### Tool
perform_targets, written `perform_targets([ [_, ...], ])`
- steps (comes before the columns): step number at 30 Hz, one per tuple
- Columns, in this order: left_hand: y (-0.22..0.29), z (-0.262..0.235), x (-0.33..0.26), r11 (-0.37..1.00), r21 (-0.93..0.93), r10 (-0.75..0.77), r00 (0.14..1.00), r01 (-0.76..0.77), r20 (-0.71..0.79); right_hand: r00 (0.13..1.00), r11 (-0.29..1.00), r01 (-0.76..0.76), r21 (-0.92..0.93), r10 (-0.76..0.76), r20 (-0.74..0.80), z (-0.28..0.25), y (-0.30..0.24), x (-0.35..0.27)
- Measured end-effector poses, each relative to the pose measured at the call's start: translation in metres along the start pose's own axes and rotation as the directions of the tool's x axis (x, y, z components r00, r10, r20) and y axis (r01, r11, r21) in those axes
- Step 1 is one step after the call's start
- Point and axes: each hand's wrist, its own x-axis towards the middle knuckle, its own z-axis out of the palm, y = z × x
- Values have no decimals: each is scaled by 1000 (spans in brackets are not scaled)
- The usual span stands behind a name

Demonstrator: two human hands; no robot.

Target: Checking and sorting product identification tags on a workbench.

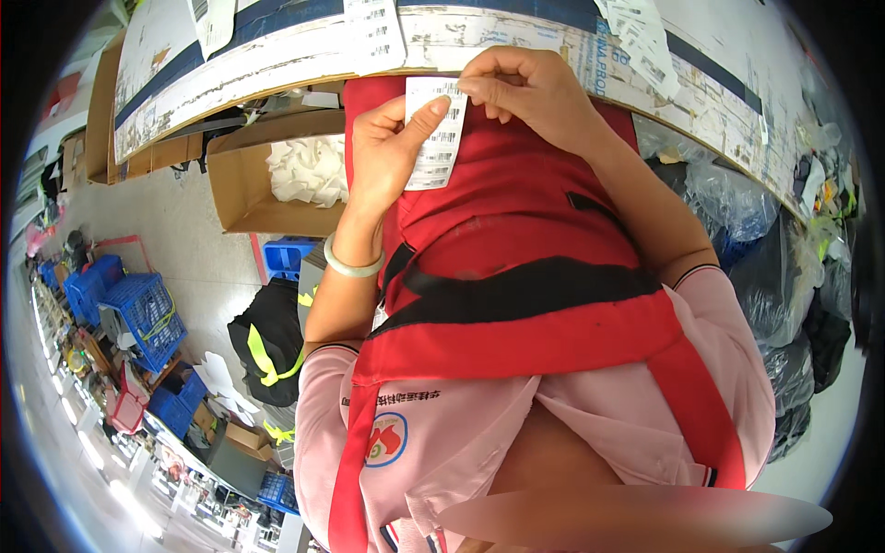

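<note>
My left hand (383, 152), with a pale bangle (352, 269) at the wrist, holds a white sheet of barcode stickers (431, 170). Its thumb presses flat on the sheet's face, and the fingers are behind. From the other side, my right hand (539, 100) pinches the sheet's upper right edge between thumb and forefinger. Whether a single sticker is lifted there I cannot make out. Both hands are above the lap of my red apron (516, 244), close to the worktable's near edge.
The worn white worktable (516, 35) spans the top, bearing more sticker sheets (373, 37). Below it, at left, an open cardboard box (230, 189) holds white scraps (309, 170). Clear plastic bags (737, 203) crowd the right side. Blue crates (147, 318) stand farther left on the floor.
</note>
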Motion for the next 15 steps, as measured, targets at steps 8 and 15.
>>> perform_targets([
  [8,1,6,1,998,-68,15,997,-10,71,998,1000,23,1,-23,61,-2,-9,-11],
  [15,-1,-2,2,978,-174,-83,981,114,177,988,999,31,-18,-28,153,-5,-6,-9],
])
